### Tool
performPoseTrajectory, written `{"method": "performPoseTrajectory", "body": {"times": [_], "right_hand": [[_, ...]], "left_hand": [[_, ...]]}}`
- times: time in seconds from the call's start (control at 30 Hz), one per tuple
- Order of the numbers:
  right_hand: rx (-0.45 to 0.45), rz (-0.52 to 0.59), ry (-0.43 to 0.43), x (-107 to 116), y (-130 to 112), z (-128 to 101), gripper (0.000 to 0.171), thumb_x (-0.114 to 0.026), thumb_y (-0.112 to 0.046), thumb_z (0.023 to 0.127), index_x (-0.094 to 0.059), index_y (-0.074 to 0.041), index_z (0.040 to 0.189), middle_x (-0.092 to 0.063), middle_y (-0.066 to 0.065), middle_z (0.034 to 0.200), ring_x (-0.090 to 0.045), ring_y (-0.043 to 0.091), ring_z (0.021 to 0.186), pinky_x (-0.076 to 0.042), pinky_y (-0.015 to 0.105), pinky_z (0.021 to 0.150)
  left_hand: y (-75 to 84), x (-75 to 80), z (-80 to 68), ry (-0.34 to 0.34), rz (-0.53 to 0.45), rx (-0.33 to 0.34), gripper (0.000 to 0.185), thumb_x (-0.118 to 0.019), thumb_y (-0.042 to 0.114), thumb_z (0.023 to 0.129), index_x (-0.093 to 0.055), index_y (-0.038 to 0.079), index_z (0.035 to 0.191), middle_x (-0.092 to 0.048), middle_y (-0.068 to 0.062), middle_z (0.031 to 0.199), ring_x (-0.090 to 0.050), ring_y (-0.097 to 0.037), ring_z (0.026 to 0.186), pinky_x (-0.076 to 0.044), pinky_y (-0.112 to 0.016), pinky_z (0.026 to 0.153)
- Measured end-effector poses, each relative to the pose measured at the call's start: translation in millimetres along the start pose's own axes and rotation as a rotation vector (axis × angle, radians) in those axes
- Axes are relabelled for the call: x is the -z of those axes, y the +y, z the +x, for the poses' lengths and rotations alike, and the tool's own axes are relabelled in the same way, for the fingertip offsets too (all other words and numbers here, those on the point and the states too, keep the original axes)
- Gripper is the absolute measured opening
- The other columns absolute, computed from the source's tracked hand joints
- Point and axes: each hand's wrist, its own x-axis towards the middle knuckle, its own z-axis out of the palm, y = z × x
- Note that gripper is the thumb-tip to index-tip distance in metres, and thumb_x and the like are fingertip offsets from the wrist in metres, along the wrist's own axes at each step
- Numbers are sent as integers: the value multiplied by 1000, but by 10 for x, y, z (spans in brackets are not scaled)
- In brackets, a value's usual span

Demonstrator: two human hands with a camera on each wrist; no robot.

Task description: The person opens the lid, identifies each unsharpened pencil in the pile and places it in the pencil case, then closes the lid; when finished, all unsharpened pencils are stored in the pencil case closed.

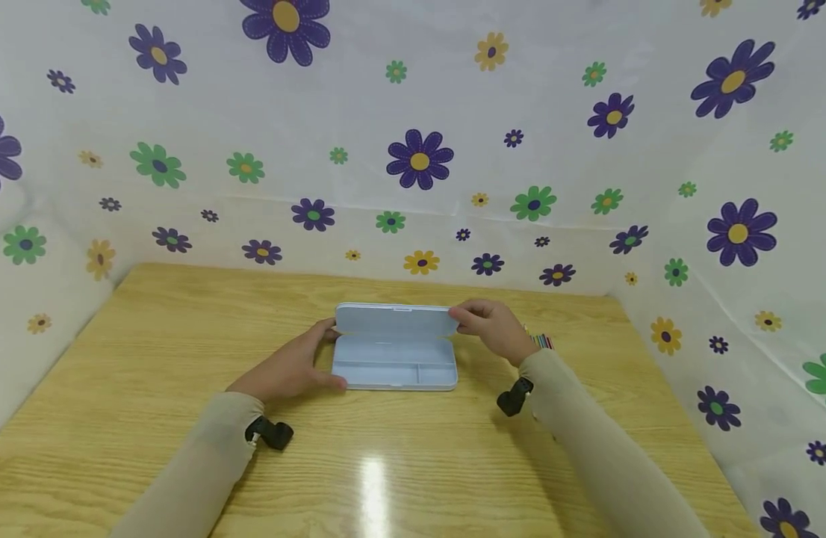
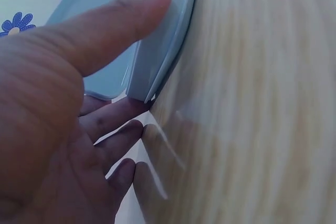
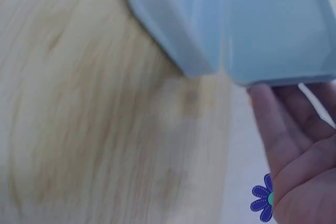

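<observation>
A light blue pencil case (image 1: 393, 353) lies on the table with its lid (image 1: 394, 321) raised at the back. Inside, dividers form a long compartment and a small one at the right; nothing shows in them. My left hand (image 1: 288, 368) holds the left end, thumb at the front corner and fingers toward the back. In the left wrist view the thumb (image 2: 142, 11) lies over the case wall, the lower fingers near the tabletop. My right hand (image 1: 495, 329) pinches the lid's upper right corner. The right wrist view shows fingers at the edge of the lid (image 3: 278, 30).
Several thin coloured sticks, like pencils (image 1: 542, 341), lie beyond my right wrist, partly hidden by it. A wood-grain table (image 1: 305, 478) carries everything. White flower-print cloth (image 1: 359, 149) stands behind the table and along both sides.
</observation>
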Motion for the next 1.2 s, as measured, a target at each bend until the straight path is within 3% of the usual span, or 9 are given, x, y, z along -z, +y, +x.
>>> {"method": "performPoseTrajectory", "body": {"times": [0.17,0.37,0.53,0.93,1.2], "right_hand": [[-10,81,28,-55,-38,41,43,-65,-41,102,-71,-2,120,-66,13,131,-66,30,121,-56,39,101],[69,105,49,-86,-40,-27,28,-64,-23,105,-66,1,120,-67,17,121,-66,33,116,-58,40,99],[112,124,46,-67,-9,-43,26,-61,-18,106,-64,3,121,-66,19,123,-66,34,119,-57,38,100],[-4,192,171,-83,-19,170,28,-60,-21,106,-66,3,120,-68,18,122,-69,31,113,-60,34,92],[-80,174,219,-115,18,317,20,-60,-9,105,-66,2,121,-68,19,124,-68,32,114,-61,36,92]], "left_hand": [[24,-3,-10,4,-12,-9,122,-89,51,76,-16,10,164,-46,-12,158,-31,-36,153,-20,-60,125],[36,-23,-22,12,-18,-6,124,-91,48,75,-12,16,165,-47,-11,155,-33,-36,151,-21,-60,125],[29,-31,-29,18,-14,-13,127,-93,46,75,-9,18,166,-48,-12,154,-36,-36,149,-21,-61,124],[-9,-29,17,5,-27,-20,134,-91,49,76,6,31,166,-45,-5,159,-30,-34,153,-19,-62,125],[5,-18,19,-10,-23,-37,136,-89,49,78,11,21,166,-43,-4,161,-23,-29,157,-16,-57,127]]}}
